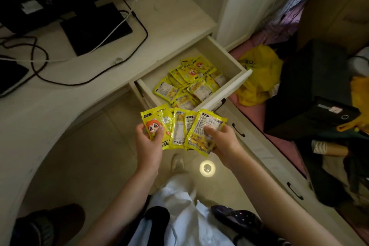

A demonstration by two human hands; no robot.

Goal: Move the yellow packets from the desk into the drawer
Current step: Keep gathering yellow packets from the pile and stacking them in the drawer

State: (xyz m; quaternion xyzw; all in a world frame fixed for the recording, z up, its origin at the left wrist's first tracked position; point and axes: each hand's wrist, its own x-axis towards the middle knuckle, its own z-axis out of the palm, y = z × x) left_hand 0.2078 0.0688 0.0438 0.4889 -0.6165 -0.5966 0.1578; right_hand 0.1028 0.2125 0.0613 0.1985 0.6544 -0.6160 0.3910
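Below the open drawer (229, 70), at its six o'clock, the left hand (148, 142) and right hand (221, 142) are each pinching a fan of three yellow packets (179, 128); many more, uncountable, are lying inside, beside the table (60, 102).

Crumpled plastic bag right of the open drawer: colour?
Yellow crumpled plastic bag, clearest in the head view.

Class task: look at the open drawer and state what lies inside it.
Inside the drawer lies a loose pile of yellow packets, overlapping one another. Anything beneath the pile is covered; the rear floor shows bare.
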